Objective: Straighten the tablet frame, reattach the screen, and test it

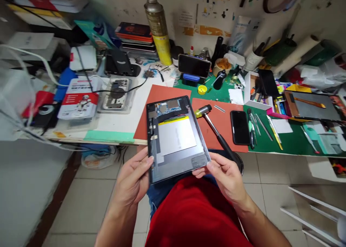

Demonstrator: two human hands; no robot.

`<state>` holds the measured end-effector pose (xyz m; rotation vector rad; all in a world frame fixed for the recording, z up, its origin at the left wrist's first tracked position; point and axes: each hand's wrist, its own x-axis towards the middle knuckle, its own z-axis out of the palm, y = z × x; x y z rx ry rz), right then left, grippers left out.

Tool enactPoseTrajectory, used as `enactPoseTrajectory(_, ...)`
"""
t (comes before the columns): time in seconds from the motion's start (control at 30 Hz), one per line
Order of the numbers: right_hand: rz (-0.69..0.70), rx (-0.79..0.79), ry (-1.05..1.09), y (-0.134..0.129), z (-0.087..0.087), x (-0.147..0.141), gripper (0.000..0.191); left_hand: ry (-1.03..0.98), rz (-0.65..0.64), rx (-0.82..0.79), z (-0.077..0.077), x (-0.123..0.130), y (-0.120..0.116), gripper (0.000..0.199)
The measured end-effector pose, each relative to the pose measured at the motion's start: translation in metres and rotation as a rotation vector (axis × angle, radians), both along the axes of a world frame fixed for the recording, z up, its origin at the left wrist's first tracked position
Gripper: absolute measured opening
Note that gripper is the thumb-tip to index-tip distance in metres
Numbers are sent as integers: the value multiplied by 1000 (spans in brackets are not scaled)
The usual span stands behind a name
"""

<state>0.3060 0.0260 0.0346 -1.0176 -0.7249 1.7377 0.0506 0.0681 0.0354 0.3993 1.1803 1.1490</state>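
An opened tablet (175, 175) is held up in front of the bench edge, its inside facing me. Within its black frame I see a silver battery (177, 135) with a yellow strip along the top and a blue circuit board (169, 107). My left hand (136, 171) grips the lower left edge, thumb on the rim. At the lower right corner, my right hand (223, 173) pinches the frame between thumb and fingers. Just right of the tablet, a hammer (214, 126) lies on a reddish-brown mat (229, 106).
A black phone (240, 127) and several tweezers and picks (259, 126) lie to the right. Behind stand a propped phone (194, 66) and a yellow spray can (159, 31). Boxes, a phone housing (116, 93) and loose cables crowd the left. Another opened device (316, 104) sits far right.
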Motion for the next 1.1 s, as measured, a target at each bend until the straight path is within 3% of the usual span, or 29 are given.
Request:
enactPoseTrajectory(0.43, -65, -168, 142, 13, -11, -5, 19, -11, -95, 75, 23, 2, 0, 56)
enactPoseTrajectory(0.67, -71, -235, 137, 20, -11, -9, 22, 10, -84, 84, 30, 3, 0, 57)
enactPoseTrajectory(0.97, -41, -192, 67, 15, -27, -24, 36, -2, -137, 76, 16, -16, -2, 67)
enactPoseTrajectory(1.1, -100, -165, 45, 11, -31, -33, 38, -22, 60, 171, 7, -8, -13, 71)
